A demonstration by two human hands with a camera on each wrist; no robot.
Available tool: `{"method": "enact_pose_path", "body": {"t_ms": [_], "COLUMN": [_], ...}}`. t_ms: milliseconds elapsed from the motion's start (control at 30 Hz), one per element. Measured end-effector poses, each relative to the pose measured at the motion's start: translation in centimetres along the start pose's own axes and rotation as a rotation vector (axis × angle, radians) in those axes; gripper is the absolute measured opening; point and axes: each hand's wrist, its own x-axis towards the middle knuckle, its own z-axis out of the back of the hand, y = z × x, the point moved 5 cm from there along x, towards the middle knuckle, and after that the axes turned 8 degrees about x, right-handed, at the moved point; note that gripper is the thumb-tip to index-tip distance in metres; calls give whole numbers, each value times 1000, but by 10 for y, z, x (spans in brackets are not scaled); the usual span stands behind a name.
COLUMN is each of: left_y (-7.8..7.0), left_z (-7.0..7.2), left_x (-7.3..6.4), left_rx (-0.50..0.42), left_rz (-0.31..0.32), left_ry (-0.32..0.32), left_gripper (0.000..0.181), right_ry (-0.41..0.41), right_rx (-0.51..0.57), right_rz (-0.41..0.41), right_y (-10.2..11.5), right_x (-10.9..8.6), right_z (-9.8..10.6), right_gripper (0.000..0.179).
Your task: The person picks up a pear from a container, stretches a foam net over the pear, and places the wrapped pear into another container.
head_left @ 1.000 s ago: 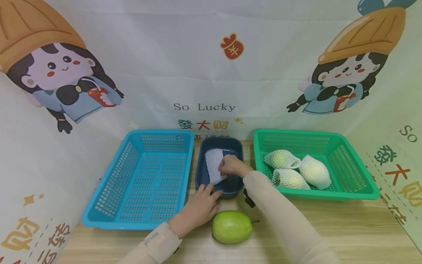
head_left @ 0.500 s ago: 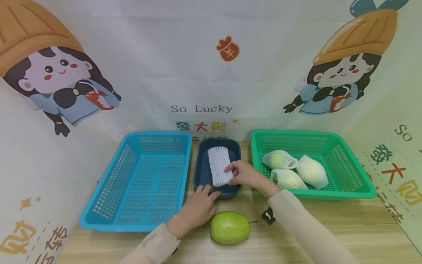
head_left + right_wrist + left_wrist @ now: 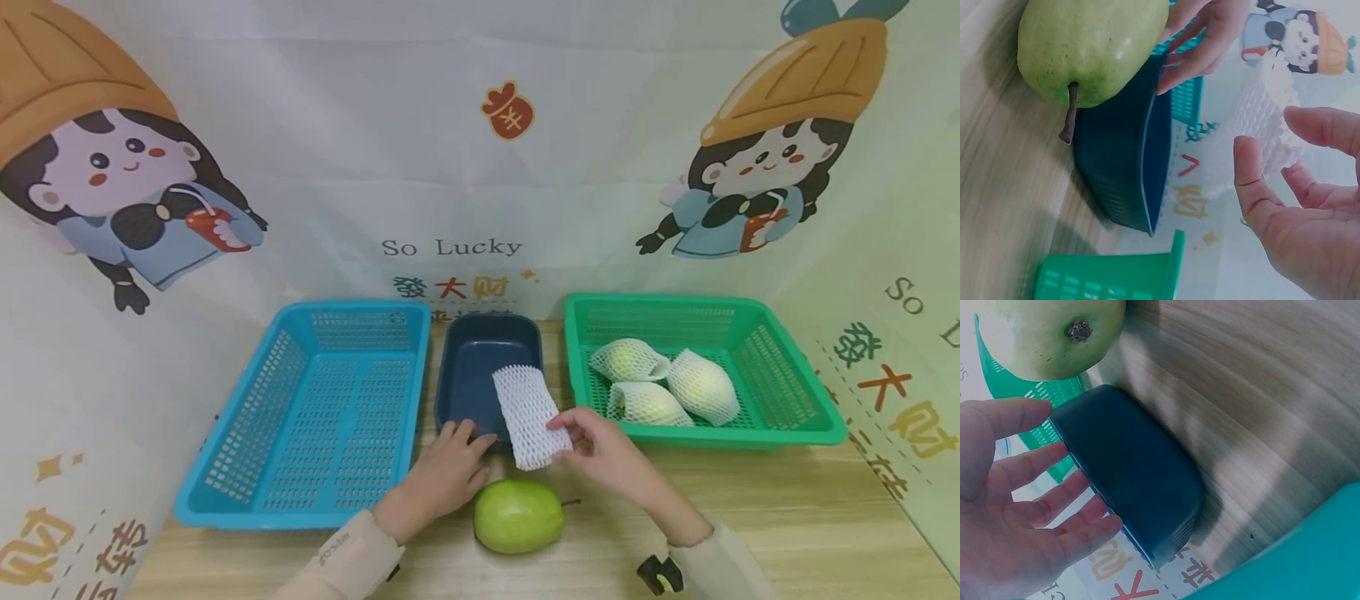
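Note:
My right hand (image 3: 603, 450) pinches a white foam fruit net (image 3: 528, 417) by its right edge, between thumb and fingers. The flat net is above the near right corner of a dark blue bin (image 3: 467, 383), overlapping its rim in the head view. At the bin's near rim lie the fingertips of my left hand (image 3: 438, 475), fingers loosely extended, as the left wrist view (image 3: 1035, 500) also shows. A green pear (image 3: 517, 517) with a brown stem lies on its side in front of the bin, between both hands.
To the left stands a blue perforated basket (image 3: 416, 400). A green basket (image 3: 787, 435) on the right holds several fruits in foam nets (image 3: 648, 404). Behind them hangs a white printed cloth (image 3: 337, 125); all stands on a wooden table (image 3: 750, 500).
My right hand has lifted the foam net out of the dark blue bin and drawn it toward me and to the right. The left hand stays at the bin's rim.

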Motion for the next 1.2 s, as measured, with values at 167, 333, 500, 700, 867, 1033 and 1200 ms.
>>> {"method": "enact_pose_path", "body": {"t_ms": [167,333,500,700,867,1033,1200], "left_y": [0,1,2,2,-1,-14,-30], "left_z": [-2,-3,-2,-1,5,14,14], "left_x": [0,-1,-3,-5,-7,-10,-15], "left_rx": [-2,-6,-10,-60,-128,-257,-277], "left_rz": [8,15,16,22,18,-48,-125], "left_ry": [13,30,40,49,30,23,109], "left_gripper": [39,40,41,41,40,36,43], "right_ry": [-66,-127,-189,-310,-456,-581,-585], "right_rx": [9,-4,-25,-110,-337,-570,-649], "right_rz": [44,19,-22,-124,-130,-23,-68], "right_y": [4,2,-6,-17,-19,-20,-30], "right_x": [-30,-54,-74,-94,-103,-104,-97], "right_z": [4,5,5,10,20,20,13], "right_gripper": [21,22,17,12,8,12,12]}}
